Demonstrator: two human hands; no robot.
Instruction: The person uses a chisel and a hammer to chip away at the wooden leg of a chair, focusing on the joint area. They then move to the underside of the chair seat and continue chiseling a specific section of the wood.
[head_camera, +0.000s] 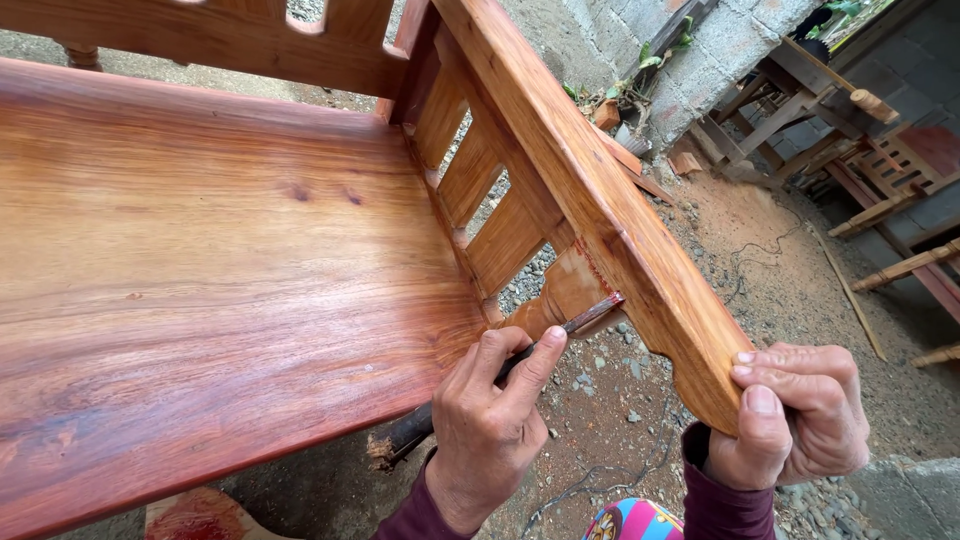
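A varnished reddish wooden bench fills the head view, with a wide seat (220, 270) and a slatted side under a flat armrest (600, 200). My left hand (490, 425) holds a thin dark-handled brush (560, 335) like a pen. The brush tip touches the underside of the armrest where it meets the turned front post (560, 295). My right hand (790, 415) grips the front end of the armrest, thumb on top, fingers curled around the edge.
Bare dirt and gravel ground (620, 390) lies below the armrest. A grey block wall (700, 50) stands behind, with unfinished wooden furniture frames (850, 150) stacked at the right. A colourful object (635, 522) shows at the bottom edge.
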